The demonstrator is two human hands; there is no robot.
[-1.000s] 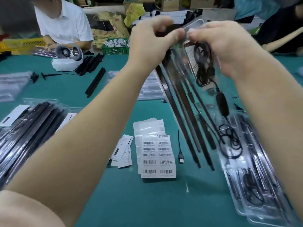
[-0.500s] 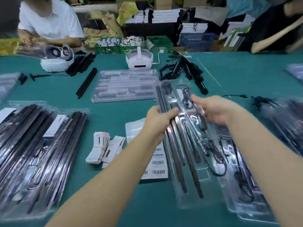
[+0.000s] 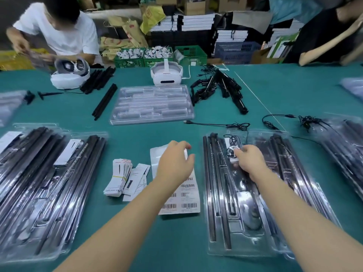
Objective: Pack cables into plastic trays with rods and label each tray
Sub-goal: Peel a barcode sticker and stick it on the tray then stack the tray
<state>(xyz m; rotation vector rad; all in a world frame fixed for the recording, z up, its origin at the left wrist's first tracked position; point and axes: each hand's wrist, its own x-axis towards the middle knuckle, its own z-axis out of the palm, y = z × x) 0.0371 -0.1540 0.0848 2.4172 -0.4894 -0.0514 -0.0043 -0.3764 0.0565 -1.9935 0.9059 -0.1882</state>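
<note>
While the right hand (image 3: 247, 161) rests on the packed tray (image 3: 231, 228) near its coiled cable (image 3: 232, 141), fingers curled but whether gripping is hard to tell, the left hand (image 3: 175, 161) hovers loosely open over the barcode sheet (image 3: 186, 201). Probably best to peel one label cleanly and stick it flat. Barcodes aren't readable, and neither are the banded cards (image 3: 117, 177).

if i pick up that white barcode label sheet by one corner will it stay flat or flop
The white barcode label sheet would probably flop: it looks thin and long, and lies flat on the green table. It is likely very light, so a push may slide it. The left hand hovers above its upper part, fingers relaxed.
</note>
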